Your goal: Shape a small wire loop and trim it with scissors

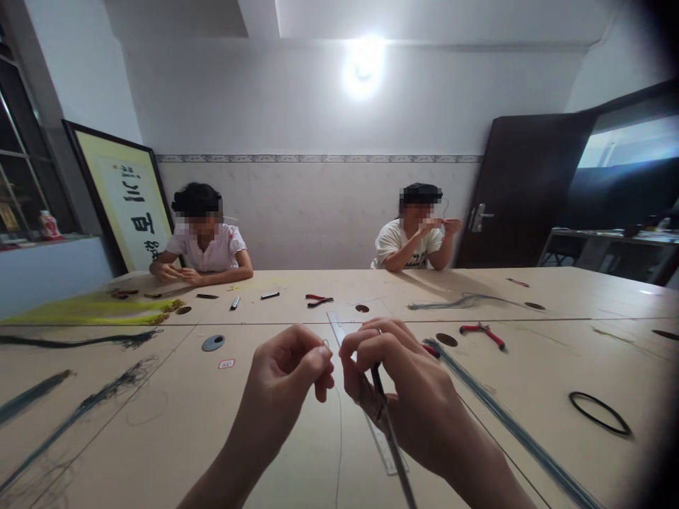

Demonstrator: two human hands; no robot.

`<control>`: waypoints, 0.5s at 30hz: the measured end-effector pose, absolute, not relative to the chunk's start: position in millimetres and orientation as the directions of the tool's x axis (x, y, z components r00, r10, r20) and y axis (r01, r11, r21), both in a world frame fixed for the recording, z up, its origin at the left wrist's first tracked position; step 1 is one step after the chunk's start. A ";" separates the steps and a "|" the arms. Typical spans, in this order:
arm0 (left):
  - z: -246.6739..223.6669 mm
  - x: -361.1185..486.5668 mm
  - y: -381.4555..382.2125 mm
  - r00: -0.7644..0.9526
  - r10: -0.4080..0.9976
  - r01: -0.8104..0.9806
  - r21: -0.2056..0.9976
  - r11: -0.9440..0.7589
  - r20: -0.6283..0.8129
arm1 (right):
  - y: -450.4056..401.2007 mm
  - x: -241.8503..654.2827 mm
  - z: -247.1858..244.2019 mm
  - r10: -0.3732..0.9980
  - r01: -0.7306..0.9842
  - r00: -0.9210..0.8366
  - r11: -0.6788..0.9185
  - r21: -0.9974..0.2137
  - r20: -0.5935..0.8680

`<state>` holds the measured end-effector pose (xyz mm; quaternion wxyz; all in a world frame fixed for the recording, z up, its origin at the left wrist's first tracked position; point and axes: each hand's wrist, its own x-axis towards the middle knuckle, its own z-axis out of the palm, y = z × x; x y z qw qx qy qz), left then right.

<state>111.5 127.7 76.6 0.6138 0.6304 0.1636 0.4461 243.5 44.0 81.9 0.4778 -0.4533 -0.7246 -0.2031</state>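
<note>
My left hand (pixel 291 367) is closed in a pinch on a thin grey cord (pixel 340 438). A small loop of it shows above the fingertips, and the rest hangs down toward the table's near side. Close beside it on the right, my right hand (pixel 406 375) is curled round what looks like a pair of scissors (pixel 395 445), dark at the handle, its long metal part pointing back toward me. The right thumb and forefinger are near the loop; whether they touch the cord is unclear. Under my hands lies a clear ruler (pixel 387 452).
Bundles of grey-blue cord (pixel 509 417) lie right and left; yellow cords (pixel 95 311) are farther left. Red-handled pliers (pixel 484 335), more pliers (pixel 319 300), a black ring (pixel 599 413) and a grey disc (pixel 213 343) rest on the table (pixel 212 438). Two people sit opposite, hands raised or on the table.
</note>
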 end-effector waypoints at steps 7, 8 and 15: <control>79.4 104.6 125.2 0.517 0.779 -0.419 0.898 -0.131 0.354 | 30.4 257.3 90.0 0.891 0.772 0.132 0.183 -0.609 0.434; 80.1 104.3 124.3 0.518 0.779 -0.424 0.897 -0.126 0.354 | 27.3 259.6 89.7 0.950 0.760 0.162 0.053 -0.648 0.268; 85.0 104.8 121.5 0.498 0.798 -0.447 0.889 -0.100 0.340 | 16.6 268.8 94.1 0.946 0.698 0.144 -0.305 -0.648 -0.290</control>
